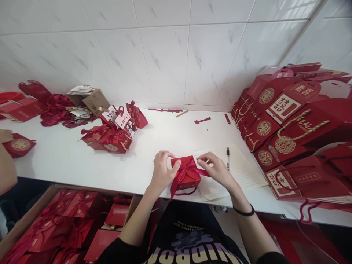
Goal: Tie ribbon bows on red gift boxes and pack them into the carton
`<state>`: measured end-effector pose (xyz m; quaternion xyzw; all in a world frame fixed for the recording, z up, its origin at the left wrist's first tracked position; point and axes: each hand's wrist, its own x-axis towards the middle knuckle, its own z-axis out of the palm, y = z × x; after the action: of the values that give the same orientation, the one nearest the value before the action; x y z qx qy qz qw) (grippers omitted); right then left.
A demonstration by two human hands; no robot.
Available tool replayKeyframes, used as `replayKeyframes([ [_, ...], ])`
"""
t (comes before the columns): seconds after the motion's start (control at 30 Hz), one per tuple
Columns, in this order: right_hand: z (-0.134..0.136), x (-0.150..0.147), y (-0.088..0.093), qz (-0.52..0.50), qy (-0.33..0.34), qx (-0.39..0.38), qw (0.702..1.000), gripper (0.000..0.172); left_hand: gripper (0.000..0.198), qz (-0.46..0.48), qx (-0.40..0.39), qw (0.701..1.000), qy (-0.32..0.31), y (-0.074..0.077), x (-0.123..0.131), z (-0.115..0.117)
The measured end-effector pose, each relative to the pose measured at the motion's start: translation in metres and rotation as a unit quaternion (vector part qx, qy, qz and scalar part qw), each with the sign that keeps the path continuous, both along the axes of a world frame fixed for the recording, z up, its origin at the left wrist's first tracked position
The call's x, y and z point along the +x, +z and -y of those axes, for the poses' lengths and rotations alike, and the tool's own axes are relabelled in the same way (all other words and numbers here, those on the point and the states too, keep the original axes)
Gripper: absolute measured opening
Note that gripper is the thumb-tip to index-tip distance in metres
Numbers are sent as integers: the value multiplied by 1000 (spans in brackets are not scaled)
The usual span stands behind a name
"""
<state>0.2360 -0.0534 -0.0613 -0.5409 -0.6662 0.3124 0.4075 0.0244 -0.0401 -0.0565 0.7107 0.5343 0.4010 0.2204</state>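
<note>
A small red gift box (183, 186) sits near the table's front edge, tied with a dark red ribbon bow (188, 168). My left hand (162, 170) grips the box's left side, its thumb on top beside the bow. At the box's upper right corner, my right hand (216, 169) has thumb and fingertips drawn together; anything between them is too small to make out. One ribbon tail stretches right beneath that hand, and another hangs down the front.
Lined paper (244, 168) and a pen (228, 158) lie to the right, near stacked red gift bags (291, 135). Decorated boxes (110, 137) stand left of centre. Below, a carton (52, 189) holds several red boxes. Another person's hand (5, 135) touches a red box (20, 145).
</note>
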Motion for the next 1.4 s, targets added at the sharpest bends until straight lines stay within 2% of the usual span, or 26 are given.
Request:
replayKeyframes([
  [0.07,-5,-10,-1,-5,42,-18,999,25,15,-58,-23,998,16,1,0,4],
  [0.13,-7,-19,-1,-36,48,-39,997,26,20,-82,-50,995,0,1,1,7],
  [0.23,-5,-26,-1,-117,34,-83,989,33,21,-39,-72,996,-21,-3,3,9],
  [0.33,0,-31,-4,-164,17,-114,980,38,23,20,-91,996,-7,-8,6,11],
  [0.5,9,-38,-14,-189,-40,-110,975,42,22,50,-82,995,27,-15,12,17],
  [0.8,14,-44,-21,-204,-64,-87,973,49,25,54,-95,993,33,-17,13,20],
  [1.03,16,-52,-30,-301,-87,-109,943,45,26,57,-104,992,46,-18,17,20],
  [1.23,14,-50,-27,-254,-111,-81,957,44,28,84,-131,987,43,-19,16,19],
  [1.4,12,-44,-31,-246,-102,-87,960,48,29,111,-136,984,40,-22,15,18],
])
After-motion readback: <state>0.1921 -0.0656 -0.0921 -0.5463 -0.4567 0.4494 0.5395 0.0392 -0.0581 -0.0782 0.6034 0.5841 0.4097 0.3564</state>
